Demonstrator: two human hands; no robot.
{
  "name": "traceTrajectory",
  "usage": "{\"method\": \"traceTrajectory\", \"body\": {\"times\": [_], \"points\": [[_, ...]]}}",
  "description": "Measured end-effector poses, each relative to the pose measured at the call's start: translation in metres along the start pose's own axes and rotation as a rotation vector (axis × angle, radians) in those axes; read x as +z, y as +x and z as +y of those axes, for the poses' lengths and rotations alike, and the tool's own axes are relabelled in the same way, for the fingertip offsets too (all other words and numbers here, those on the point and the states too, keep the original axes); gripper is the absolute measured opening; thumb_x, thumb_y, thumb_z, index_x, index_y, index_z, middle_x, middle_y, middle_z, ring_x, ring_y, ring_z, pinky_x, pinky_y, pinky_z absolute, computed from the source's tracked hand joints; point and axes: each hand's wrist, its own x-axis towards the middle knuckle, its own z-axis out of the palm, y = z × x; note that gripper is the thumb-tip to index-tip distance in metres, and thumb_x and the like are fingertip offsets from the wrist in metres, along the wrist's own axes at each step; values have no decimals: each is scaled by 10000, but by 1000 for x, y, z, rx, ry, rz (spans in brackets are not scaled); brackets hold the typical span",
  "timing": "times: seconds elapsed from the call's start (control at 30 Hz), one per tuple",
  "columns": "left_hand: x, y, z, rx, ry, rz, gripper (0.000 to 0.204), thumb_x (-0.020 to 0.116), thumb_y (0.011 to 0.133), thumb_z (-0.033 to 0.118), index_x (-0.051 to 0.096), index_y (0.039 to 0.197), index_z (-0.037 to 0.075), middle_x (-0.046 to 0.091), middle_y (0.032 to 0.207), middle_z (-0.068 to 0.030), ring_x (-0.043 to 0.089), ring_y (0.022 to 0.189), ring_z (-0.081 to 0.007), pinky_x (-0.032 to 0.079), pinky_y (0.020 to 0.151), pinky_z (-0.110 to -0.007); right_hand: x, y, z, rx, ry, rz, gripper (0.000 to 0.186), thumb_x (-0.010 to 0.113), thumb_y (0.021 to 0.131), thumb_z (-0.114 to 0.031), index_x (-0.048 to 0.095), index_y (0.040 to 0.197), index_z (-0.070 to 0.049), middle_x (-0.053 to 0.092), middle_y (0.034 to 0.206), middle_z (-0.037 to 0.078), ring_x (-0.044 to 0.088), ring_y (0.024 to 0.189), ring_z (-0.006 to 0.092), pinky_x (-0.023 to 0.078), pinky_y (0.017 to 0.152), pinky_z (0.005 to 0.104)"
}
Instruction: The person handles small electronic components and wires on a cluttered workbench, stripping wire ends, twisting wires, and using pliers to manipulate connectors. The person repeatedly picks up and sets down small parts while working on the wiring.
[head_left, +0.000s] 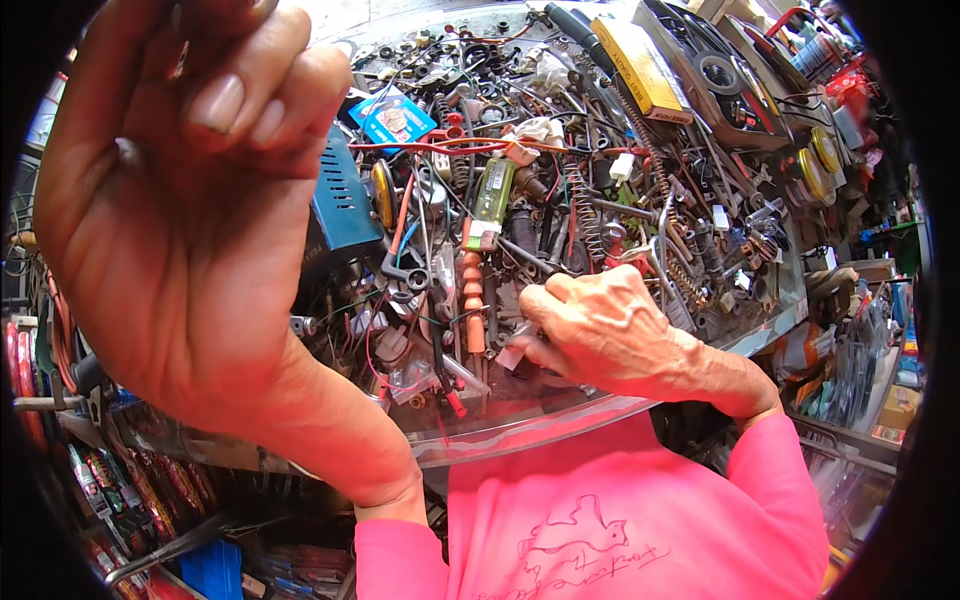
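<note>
The left hand is lifted up high and close to the camera, filling the upper left of the frame. Its fingers curl in loosely, and nothing shows between them. It touches nothing on the bench.

The right hand rests low in the middle of the frame, at the near edge of the messy workbench. Its fingers are bunched tight around a small pale part. I cannot tell what that part is.

Just left of that hand stands an orange ribbed piece. Above it lies a green screwdriver. A blue box sits behind the left hand, and long springs lie in the pile.

It looks like the picking-out step. Next, the right hand likely needs a gentle, steady lift through the tangled wires.
</note>
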Motion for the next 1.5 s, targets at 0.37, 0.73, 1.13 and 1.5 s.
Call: {"method": "traceTrajectory", "body": {"times": [0.37,0.73,1.13,1.5], "points": [[-2,-7,16,51,-38,38,134,500,801,-46,386,773,18,346,704,-49,340,546,-98,282,607,-261,-9,-24,-14,-234,39,-82,402,593,768,-138,540,1141,1,505,673,54,596,549,191,455,428,345],[-7,-19,12,46,-9,60,112,480,839,-22,389,786,15,356,711,-47,346,542,-97,282,596,-260,-4,-23,-15,-133,-69,-152,410,690,743,-184,583,1130,-100,493,711,38,576,560,197,422,472,349],[-7,-18,8,46,-4,68,105,457,887,9,393,804,11,366,715,-44,353,537,-95,281,583,-259,15,-12,-25,-342,30,-121,289,589,747,-134,578,1003,-2,457,668,44,560,548,162,436,441,303],[-2,-8,2,32,21,49,120,436,931,37,397,821,8,375,719,-42,360,532,-94,281,570,-258,21,-28,-36,-473,-152,-53,300,599,693,-167,627,922,25,441,629,3,485,502,96,373,384,243]]}}
